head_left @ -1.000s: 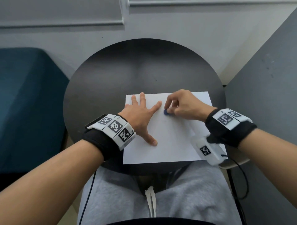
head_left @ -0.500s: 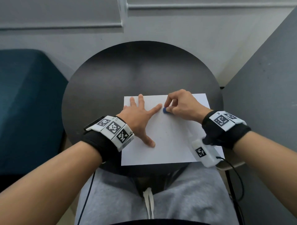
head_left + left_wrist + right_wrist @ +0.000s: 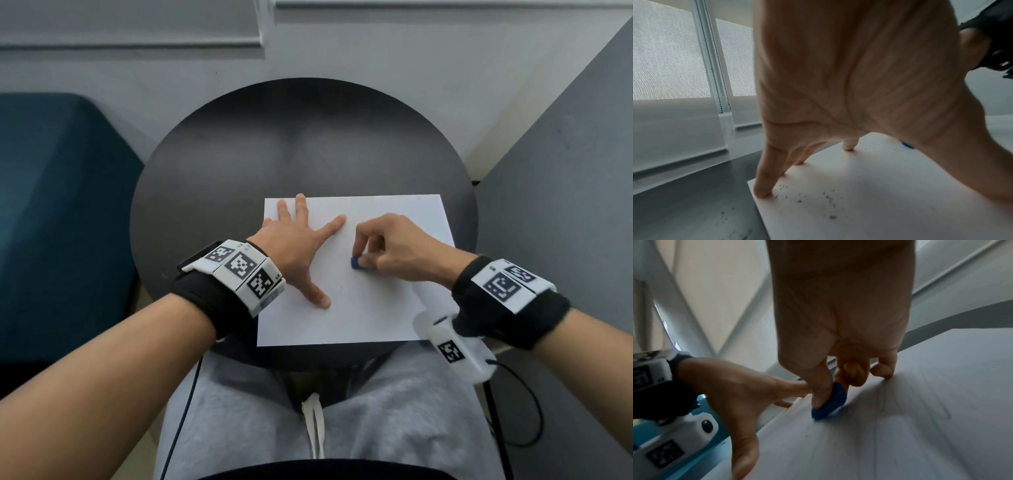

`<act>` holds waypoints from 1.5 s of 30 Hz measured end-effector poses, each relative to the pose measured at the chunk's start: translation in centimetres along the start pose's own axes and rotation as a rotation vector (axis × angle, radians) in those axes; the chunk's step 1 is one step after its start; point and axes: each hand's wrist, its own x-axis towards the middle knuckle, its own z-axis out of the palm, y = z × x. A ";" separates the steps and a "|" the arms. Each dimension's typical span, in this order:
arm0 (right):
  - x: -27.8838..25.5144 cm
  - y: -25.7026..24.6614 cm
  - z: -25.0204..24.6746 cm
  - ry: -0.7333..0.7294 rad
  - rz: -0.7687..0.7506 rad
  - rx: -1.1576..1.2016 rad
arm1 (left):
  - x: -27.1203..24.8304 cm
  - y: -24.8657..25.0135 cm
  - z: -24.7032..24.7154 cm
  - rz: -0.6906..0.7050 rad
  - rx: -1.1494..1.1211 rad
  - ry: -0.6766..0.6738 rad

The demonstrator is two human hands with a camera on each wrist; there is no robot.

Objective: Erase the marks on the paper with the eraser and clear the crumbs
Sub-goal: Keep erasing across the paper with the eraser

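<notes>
- Head: my left hand [image 3: 294, 246] lies spread flat, pinning the paper [image 3: 376, 308] on the table [image 3: 205, 171]; right hand [image 3: 394, 250] pinches the eraser [image 3: 355, 262] mid-sheet.
- Left wrist: crumbs [image 3: 813, 199] litter the near corner; sweep later.
- Right wrist: eraser edge down; short strokes, steady pressure.

left hand [image 3: 849, 91] spread, fingertips [image 3: 761, 193] pressing paper [image 3: 869, 203] | grey crumbs [image 3: 830, 197] on sheet | blue sliver [image 3: 907, 145], probably eraser
</notes>
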 end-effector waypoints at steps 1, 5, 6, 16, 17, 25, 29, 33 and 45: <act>0.0 -0.2 -0.2 -0.030 0.000 -0.020 | 0.0 0.0 0.0 -0.001 0.000 -0.001; 1.8 -0.4 -0.9 0.083 0.018 -0.026 | 0.0 -0.1 0.0 -0.003 0.000 -0.006; 2.0 -0.5 -0.9 0.115 0.025 -0.012 | 0.0 -0.1 0.0 -0.004 -0.001 -0.008; -0.2 -0.5 -0.3 0.022 0.010 -0.033 | -0.1 0.0 -0.1 -0.002 -0.006 -0.007; -0.1 -0.4 -0.1 0.059 0.011 -0.017 | -0.1 0.0 -0.1 -0.001 -0.008 -0.007; -2.1 -0.8 0.6 -0.135 -0.014 -0.090 | -0.1 -0.1 0.0 0.001 0.010 0.018; 1.9 -0.8 -0.6 0.100 -0.007 -0.053 | -0.2 -0.2 0.1 0.001 0.009 0.013; 3.6 -0.7 -1.4 0.183 0.042 -0.011 | -0.3 -0.2 0.1 0.000 0.011 0.025; 2.5 -0.7 -0.5 0.160 0.024 0.058 | -0.5 -0.7 0.5 0.025 -0.024 0.065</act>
